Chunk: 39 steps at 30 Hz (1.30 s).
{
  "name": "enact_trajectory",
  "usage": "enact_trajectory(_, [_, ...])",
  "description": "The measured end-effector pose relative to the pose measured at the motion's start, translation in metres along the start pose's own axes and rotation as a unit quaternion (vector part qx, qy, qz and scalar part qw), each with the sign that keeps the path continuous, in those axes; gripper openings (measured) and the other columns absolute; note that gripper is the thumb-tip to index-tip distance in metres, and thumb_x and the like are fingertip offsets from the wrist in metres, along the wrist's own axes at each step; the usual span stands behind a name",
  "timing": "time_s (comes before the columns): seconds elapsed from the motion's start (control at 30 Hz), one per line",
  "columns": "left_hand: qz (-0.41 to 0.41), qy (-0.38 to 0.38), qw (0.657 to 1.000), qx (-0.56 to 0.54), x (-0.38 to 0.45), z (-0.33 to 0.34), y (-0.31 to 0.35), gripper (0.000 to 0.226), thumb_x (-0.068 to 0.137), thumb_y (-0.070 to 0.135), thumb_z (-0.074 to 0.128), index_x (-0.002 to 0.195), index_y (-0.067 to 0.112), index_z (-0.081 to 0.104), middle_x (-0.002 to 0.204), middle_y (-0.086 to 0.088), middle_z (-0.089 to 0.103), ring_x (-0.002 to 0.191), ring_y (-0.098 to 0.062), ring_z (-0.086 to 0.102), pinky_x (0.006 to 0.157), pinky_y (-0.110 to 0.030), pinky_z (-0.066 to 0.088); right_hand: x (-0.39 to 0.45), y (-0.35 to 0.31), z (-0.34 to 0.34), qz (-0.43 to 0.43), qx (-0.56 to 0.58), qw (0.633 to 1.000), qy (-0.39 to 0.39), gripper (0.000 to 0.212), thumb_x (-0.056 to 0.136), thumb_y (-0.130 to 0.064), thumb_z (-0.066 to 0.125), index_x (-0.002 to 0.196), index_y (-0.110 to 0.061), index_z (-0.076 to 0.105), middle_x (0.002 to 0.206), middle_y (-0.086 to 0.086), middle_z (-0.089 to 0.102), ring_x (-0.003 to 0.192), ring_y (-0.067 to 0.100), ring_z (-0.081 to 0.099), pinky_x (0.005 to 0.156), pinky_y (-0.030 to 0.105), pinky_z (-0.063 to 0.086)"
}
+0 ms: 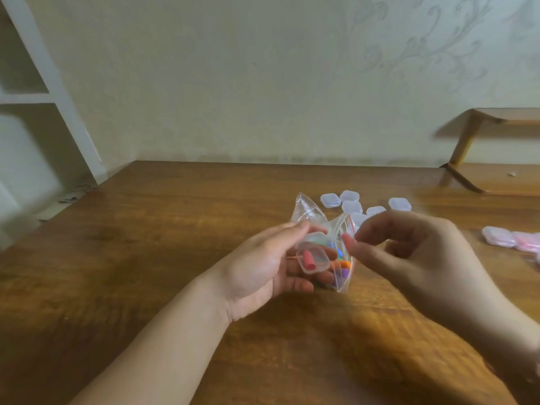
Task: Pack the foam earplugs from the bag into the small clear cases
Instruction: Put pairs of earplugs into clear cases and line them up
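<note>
So from the head cam we're looking down at a wooden table with both of our hands held up over it.

Our left hand is palm-up, and its fingers are curled around two things at once: a small open clear case and the clear zip bag. The case sits on the fingers with a red foam earplug lying inside it. The bag is bunched up just behind the case, its top corner poking up above the thumb, and we can see a jumble of colourful earplugs through the plastic, blue, orange and purple ones mostly. The bag has a red stripe along its zip edge.

Our right hand is just beside the bag's open edge, fingers loosely curled with the thumb and forefinger tips close to each other. It's pretty motion-blurred, so honestly we can't tell if it's pinching anything or touching the plastic at all.

Further back on the table, behind the hands, there's a loose cluster of empty clear cases, lids closed as far as we can make out. Off to the right edge there's another group of cases that look pinkish, though it's too blurry to say what's in them.

A small wooden shelf stands at the far right against the wall, and a white shelving unit is at the left.
</note>
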<state>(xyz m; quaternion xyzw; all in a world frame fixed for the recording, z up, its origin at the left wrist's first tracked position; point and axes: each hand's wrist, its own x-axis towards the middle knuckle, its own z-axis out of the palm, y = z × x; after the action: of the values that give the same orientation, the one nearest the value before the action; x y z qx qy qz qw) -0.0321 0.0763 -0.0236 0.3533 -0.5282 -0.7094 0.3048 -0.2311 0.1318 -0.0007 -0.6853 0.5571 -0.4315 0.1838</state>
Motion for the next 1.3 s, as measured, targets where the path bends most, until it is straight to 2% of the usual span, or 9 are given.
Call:
enact_trajectory(0.13, [0.012,-0.014,1.000,0.001,-0.001,0.004,-0.005,0.045,0.095,0.041,0.047,0.127,0.013,0.061,0.103,-0.014,0.070,0.091,-0.025,0.069,0.068,-0.030,0.054,-0.008,0.004,0.017,-0.022,-0.028,0.999,-0.018,0.010,0.077,-0.030,0.076,0.071,-0.032,0.069,0.063,-0.010,0.066,0.048,0.012,0.052,0.043,0.020,0.040])
enact_trajectory(0.37, [0.011,-0.027,0.999,-0.027,-0.002,0.008,-0.004,0.052,0.091,0.042,0.048,0.131,0.010,0.058,0.109,-0.023,0.067,0.095,-0.030,0.070,0.069,-0.032,0.058,-0.009,0.012,0.024,-0.044,-0.103,0.994,0.011,0.003,0.076,-0.039,0.073,0.075,-0.038,0.070,0.075,-0.019,0.064,0.060,0.011,0.057,0.051,0.019,0.044])
enact_trajectory(0.53, [0.020,-0.040,0.998,-0.035,-0.003,0.008,-0.003,0.047,0.091,0.040,0.048,0.125,0.011,0.063,0.102,-0.014,0.070,0.092,-0.026,0.069,0.075,-0.036,0.061,-0.010,0.012,0.027,-0.077,-0.093,0.993,-0.010,0.011,0.078,-0.048,0.068,0.083,-0.040,0.074,0.089,-0.021,0.063,0.060,0.012,0.056,0.054,0.036,0.050])
enact_trajectory(0.63, [0.022,-0.032,0.998,-0.041,-0.003,0.006,-0.002,0.045,0.093,0.039,0.049,0.126,0.011,0.062,0.104,-0.013,0.070,0.092,-0.026,0.066,0.074,-0.035,0.061,-0.012,0.009,0.024,-0.080,-0.087,0.993,-0.017,0.006,0.078,-0.043,0.073,0.083,-0.039,0.074,0.092,-0.018,0.063,0.058,0.015,0.055,0.052,0.030,0.048])
enact_trajectory(0.73, [0.024,-0.045,0.998,-0.026,-0.004,0.003,0.000,0.035,0.098,0.027,0.055,0.129,0.013,0.057,0.114,-0.015,0.071,0.094,-0.027,0.069,0.072,-0.030,0.058,-0.010,0.012,0.013,-0.063,0.006,0.998,0.020,0.015,0.081,-0.017,0.076,0.082,-0.031,0.071,0.084,-0.009,0.066,0.054,0.013,0.053,0.048,0.017,0.041])
enact_trajectory(0.87, [0.048,-0.025,0.998,0.036,-0.003,0.003,-0.001,0.044,0.094,0.003,0.059,0.133,0.021,0.052,0.116,-0.009,0.072,0.092,-0.020,0.070,0.076,-0.027,0.056,-0.007,0.018,0.004,-0.009,0.089,0.996,-0.022,0.035,0.081,-0.012,0.071,0.106,-0.035,0.066,0.098,-0.006,0.064,0.061,0.018,0.056,0.050,0.043,0.049])
enact_trajectory(1.03, [0.101,-0.036,0.987,0.119,-0.005,0.008,-0.004,0.059,0.094,0.000,0.060,0.141,0.031,0.043,0.130,-0.004,0.061,0.109,-0.022,0.069,0.089,-0.029,0.054,-0.010,0.017,0.016,0.015,0.104,0.989,-0.106,0.027,0.083,-0.043,0.071,0.108,-0.036,0.066,0.095,-0.005,0.065,0.061,0.027,0.057,0.057,0.038,0.049])
enact_trajectory(1.17, [0.144,-0.042,0.976,0.156,-0.006,0.012,-0.005,0.062,0.091,0.006,0.058,0.141,0.039,0.042,0.140,0.004,0.057,0.115,-0.018,0.066,0.099,-0.036,0.052,-0.011,0.014,0.022,0.051,0.216,0.970,-0.101,0.025,0.077,-0.030,0.067,0.099,-0.022,0.072,0.077,0.005,0.067,0.054,0.010,0.058,0.049,0.016,0.043])
enact_trajectory(1.3, [0.174,-0.038,0.966,0.189,-0.009,0.013,-0.003,0.067,0.095,0.000,0.058,0.141,0.045,0.039,0.142,0.010,0.055,0.118,-0.010,0.063,0.102,-0.034,0.050,-0.011,0.015,0.024,0.071,0.316,0.938,-0.125,0.024,0.082,-0.010,0.062,0.105,-0.006,0.068,0.081,0.013,0.070,0.057,0.010,0.063,0.051,0.015,0.047])
